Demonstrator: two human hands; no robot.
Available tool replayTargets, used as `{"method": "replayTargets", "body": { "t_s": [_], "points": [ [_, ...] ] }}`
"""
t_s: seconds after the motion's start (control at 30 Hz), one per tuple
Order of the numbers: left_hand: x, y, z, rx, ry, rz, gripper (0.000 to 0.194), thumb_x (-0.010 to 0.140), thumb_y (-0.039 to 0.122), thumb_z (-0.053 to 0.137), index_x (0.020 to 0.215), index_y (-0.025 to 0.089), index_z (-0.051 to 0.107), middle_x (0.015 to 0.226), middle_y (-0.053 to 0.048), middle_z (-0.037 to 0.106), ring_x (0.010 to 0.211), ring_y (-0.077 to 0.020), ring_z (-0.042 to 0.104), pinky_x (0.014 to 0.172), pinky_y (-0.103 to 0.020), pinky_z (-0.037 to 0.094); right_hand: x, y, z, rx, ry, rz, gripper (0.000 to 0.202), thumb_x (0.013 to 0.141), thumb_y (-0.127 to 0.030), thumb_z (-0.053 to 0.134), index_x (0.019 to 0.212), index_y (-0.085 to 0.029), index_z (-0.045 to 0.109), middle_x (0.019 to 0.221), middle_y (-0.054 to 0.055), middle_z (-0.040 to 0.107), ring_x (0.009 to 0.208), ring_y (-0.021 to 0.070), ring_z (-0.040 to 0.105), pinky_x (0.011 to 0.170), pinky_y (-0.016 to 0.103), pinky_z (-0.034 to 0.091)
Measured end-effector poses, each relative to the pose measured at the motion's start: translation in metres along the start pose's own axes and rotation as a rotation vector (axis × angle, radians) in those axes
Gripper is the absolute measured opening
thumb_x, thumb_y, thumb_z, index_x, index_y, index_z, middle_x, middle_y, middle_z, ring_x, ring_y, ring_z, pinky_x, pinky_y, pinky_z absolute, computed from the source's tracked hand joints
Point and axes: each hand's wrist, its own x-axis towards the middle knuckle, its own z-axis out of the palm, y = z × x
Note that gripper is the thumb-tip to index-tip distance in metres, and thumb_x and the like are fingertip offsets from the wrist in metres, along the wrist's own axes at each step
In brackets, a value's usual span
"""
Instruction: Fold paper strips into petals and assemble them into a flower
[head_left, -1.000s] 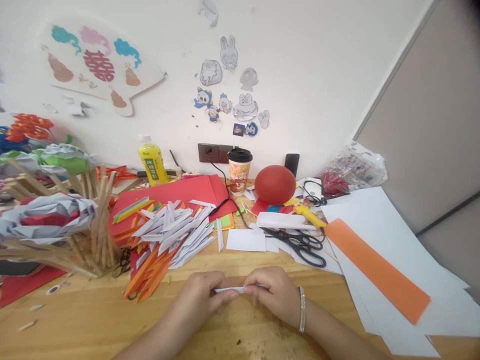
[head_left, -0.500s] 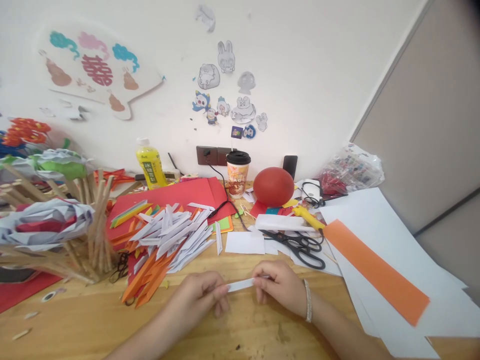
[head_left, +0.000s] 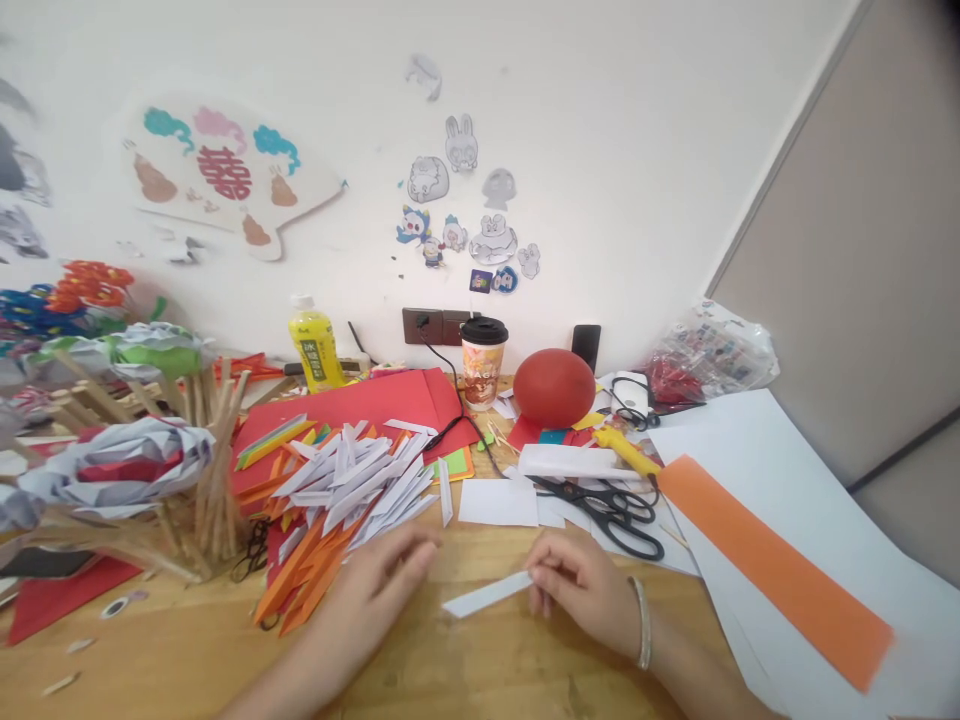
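My right hand pinches one end of a narrow folded white paper strip, whose other end points left over the wooden table. My left hand is off the strip, its fingers loosely bent and apart with nothing in them. Just beyond it lies a heap of folded white paper pieces, with folded orange pieces under and in front of them. A flat white paper piece rests ahead of my hands, and black-handled scissors lie beyond my right hand.
On the left stand wooden sticks and paper flowers. A yellow drink bottle, a lidded paper cup and a red balloon line the back. White sheets and an orange strip cover the right side.
My left hand has let go of the strip's left end and moved left and slightly up. The strip now hangs from my right hand alone, angled down to the left. The view has shifted slightly.
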Motion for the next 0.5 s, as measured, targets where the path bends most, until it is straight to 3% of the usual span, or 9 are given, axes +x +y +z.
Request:
{"method": "replayTargets", "body": {
  "t_s": [0.03, 0.1, 0.13, 0.27, 0.4, 0.5],
  "points": [
    [-0.002, 0.002, 0.004, 0.031, -0.071, 0.041, 0.029, 0.084, 0.042, 0.040, 0.083, 0.020, 0.059, 0.077, -0.002, 0.064, 0.075, -0.0180, 0.056, 0.069, -0.024, 0.043, -0.001, -0.001, 0.003, -0.019, -0.023, -0.009, 0.020, 0.085, -0.034, 0.046, 0.073, -0.019, 0.049, 0.054, -0.001, 0.061, 0.046, 0.0115, 0.056, 0.050, 0.023, 0.045],
    [-0.005, 0.005, 0.013, 0.152, -0.224, 0.110, 0.029, 0.086, 0.035, 0.040, 0.074, 0.020, 0.061, 0.071, -0.003, 0.065, 0.070, -0.0175, 0.058, 0.068, -0.024, 0.042, -0.001, -0.002, 0.010, -0.034, -0.062, -0.023, 0.019, 0.086, -0.033, 0.044, 0.074, -0.019, 0.050, 0.053, -0.001, 0.060, 0.044, 0.0111, 0.054, 0.049, 0.022, 0.044],
    [-0.006, 0.006, 0.018, 0.219, -0.241, 0.139, 0.035, 0.087, 0.032, 0.035, 0.067, 0.019, 0.060, 0.067, -0.003, 0.064, 0.066, -0.0170, 0.058, 0.065, -0.024, 0.042, -0.001, -0.002, 0.012, -0.031, -0.074, -0.026, 0.020, 0.087, -0.034, 0.044, 0.075, -0.019, 0.050, 0.053, -0.001, 0.060, 0.043, 0.0111, 0.055, 0.048, 0.022, 0.044],
    [-0.009, 0.000, 0.022, 0.359, -0.185, 0.261, 0.031, 0.089, 0.026, 0.035, 0.074, 0.020, 0.062, 0.072, -0.004, 0.066, 0.068, -0.0175, 0.059, 0.064, -0.023, 0.042, -0.001, 0.000, 0.016, 0.035, -0.111, -0.058, 0.024, 0.090, -0.037, 0.039, 0.082, -0.019, 0.053, 0.066, 0.002, 0.067, 0.050, 0.0131, 0.061, 0.053, 0.024, 0.048],
    [-0.012, -0.016, -0.005, 0.466, 0.032, 0.385, 0.022, 0.086, 0.022, 0.040, 0.088, 0.025, 0.062, 0.080, -0.003, 0.067, 0.075, -0.0181, 0.060, 0.068, -0.024, 0.042, 0.000, 0.004, 0.009, 0.008, -0.052, -0.111, 0.030, 0.094, -0.036, 0.030, 0.106, -0.021, 0.052, 0.092, 0.007, 0.068, 0.074, 0.0172, 0.066, 0.073, 0.032, 0.050],
    [-0.012, -0.026, -0.034, 0.540, 0.445, 0.291, 0.023, 0.087, 0.029, 0.041, 0.099, 0.022, 0.060, 0.091, -0.009, 0.066, 0.085, -0.0231, 0.059, 0.078, -0.031, 0.041, 0.004, 0.010, 0.001, -0.293, 0.110, -0.176, 0.032, 0.093, -0.029, 0.031, 0.120, -0.023, 0.049, 0.120, 0.009, 0.057, 0.108, 0.0208, 0.054, 0.095, 0.039, 0.039]
  ]
}}
